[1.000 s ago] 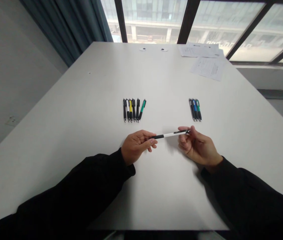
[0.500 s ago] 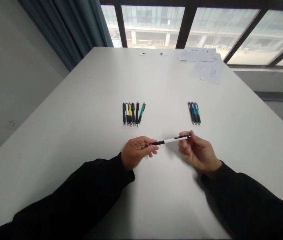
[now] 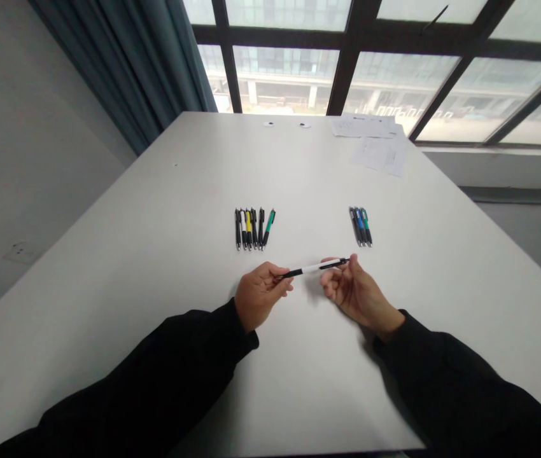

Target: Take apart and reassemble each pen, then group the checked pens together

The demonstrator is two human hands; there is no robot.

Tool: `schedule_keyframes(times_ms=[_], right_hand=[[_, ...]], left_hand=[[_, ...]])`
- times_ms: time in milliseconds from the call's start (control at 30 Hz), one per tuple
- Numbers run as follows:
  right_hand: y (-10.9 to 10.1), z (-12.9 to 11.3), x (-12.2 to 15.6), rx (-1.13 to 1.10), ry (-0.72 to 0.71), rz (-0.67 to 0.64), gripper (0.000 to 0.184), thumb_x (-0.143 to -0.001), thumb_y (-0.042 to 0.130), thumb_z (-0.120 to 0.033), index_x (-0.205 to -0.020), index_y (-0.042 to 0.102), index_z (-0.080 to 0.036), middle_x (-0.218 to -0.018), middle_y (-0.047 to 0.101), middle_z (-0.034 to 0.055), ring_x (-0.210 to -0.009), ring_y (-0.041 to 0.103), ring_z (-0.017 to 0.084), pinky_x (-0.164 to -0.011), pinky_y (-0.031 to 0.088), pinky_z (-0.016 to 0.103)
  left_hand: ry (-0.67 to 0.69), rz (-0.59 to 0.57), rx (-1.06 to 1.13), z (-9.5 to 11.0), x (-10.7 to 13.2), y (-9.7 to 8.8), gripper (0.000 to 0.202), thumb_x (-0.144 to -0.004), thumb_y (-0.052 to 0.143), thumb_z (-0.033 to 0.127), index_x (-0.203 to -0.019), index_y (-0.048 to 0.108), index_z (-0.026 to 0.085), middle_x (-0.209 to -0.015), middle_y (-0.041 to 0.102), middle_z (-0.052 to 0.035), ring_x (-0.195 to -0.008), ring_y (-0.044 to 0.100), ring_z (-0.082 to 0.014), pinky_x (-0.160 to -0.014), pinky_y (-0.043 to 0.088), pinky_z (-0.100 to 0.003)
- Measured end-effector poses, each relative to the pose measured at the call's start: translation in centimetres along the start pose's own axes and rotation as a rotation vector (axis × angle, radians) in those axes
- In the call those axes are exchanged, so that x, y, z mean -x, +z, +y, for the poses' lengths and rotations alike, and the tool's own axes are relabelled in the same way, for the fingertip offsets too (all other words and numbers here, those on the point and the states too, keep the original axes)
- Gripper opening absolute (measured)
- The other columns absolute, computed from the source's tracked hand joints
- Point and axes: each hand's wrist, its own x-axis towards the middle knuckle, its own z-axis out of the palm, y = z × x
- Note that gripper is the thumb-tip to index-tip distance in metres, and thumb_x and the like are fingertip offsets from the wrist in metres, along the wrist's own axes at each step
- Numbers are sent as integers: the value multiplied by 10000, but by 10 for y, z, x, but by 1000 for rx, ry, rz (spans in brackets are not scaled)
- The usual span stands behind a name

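A white pen (image 3: 311,268) with a black grip spans the gap between my hands, nearly level above the table. My left hand (image 3: 259,294) pinches its black grip end, hiding the tip. At the other end, the thumb and fingers of my right hand (image 3: 354,289) are closed on the clip and button end. Beyond my left hand lies a row of several pens, among them a yellow pen (image 3: 249,229) and a green pen (image 3: 269,229). Beyond my right hand three pens lie side by side, with a blue pen (image 3: 360,226) in the middle.
The white table (image 3: 156,254) reaches to the windows. Paper sheets (image 3: 370,127) lie at its far right corner. Two small oval fittings (image 3: 304,125) sit near the far edge. A blue-grey curtain (image 3: 156,63) hangs at the back left.
The camera view has tilted up, showing more window. The white pen has turned about its length, so its clip now faces lower. Both hands keep hold of it.
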Motion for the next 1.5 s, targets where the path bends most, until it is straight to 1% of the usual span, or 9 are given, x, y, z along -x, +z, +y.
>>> schedule_keyframes(times_ms=[233, 367, 533, 700, 833, 933, 1233, 1400, 1500], right_hand=[[33, 39, -7, 112, -130, -129, 726, -745, 428, -858, -885, 620, -171, -747, 694, 72, -584, 637, 146, -535, 517, 262], [45, 49, -12, 327, -177, -40, 441, -862, 608, -604, -785, 591, -170, -588, 620, -4, -513, 585, 110, -531, 481, 234], [43, 47, -11, 155, -124, -23, 363, -826, 703, -509, -774, 593, -167, -608, 624, -11, -503, 582, 105, -502, 473, 223], [38, 40, -7, 179, -51, -69, 394, -806, 708, -536, -808, 598, -158, -590, 628, -3, -478, 583, 112, -472, 480, 226], [41, 36, 0, 445, -24, -74, 480, -883, 545, -627, -757, 542, -164, -555, 626, 10, -436, 581, 118, -434, 475, 231], [42, 35, 6, 602, -49, -80, 424, -856, 615, -583, -796, 533, -171, -588, 644, 1, -470, 602, 121, -465, 497, 235], [37, 26, 14, 967, -14, -133, 334, -954, 481, -471, -796, 538, -183, -586, 617, -4, -456, 578, 126, -468, 446, 240], [24, 10, 7, 1689, -318, 128, 327, -988, 430, -372, -762, 564, -177, -639, 652, 59, -585, 601, 173, -571, 355, 279], [10, -2, -4, 1963, -202, 397, 343, -1000, 404, -368, -847, 617, -147, -717, 695, 114, -658, 645, 213, -589, 339, 290]], left_hand=[[318, 173, -476, 5, 3, -2, 114, -792, 719, 268, -871, 705, 187, -788, 729, -36, -636, 637, -140, -634, 535, -277], [531, 43, -584, 11, 7, 0, 62, -850, 662, 244, -828, 708, 210, -766, 717, -45, -646, 622, -154, -634, 530, -292], [692, -157, -673, 6, 8, -3, 122, -898, 611, 237, -933, 728, 223, -869, 738, -80, -805, 658, -200, -784, 549, -362], [685, -319, -752, 3, 11, -7, 224, -940, 535, 240, -1068, 717, 211, -956, 721, -111, -892, 647, -219, -834, 536, -384], [667, -280, -805, 6, 13, -7, 247, -960, 498, 263, -935, 736, 200, -867, 684, -106, -820, 624, -204, -778, 527, -349], [645, -254, -791, 5, 12, -7, 273, -960, 502, 282, -852, 731, 180, -829, 663, -103, -789, 610, -195, -749, 521, -334], [552, -293, -606, 2, 8, -11, 171, -883, 646, 256, -1003, 740, 180, -870, 679, -79, -756, 637, -155, -724, 533, -273], [536, -252, -600, -3, 5, -9, 179, -860, 631, 167, -1031, 681, 152, -864, 676, -53, -649, 596, -103, -652, 531, -231], [532, -236, -605, -7, 4, -10, 143, -837, 622, 132, -973, 668, 140, -812, 662, -34, -609, 576, -84, -598, 512, -203]])
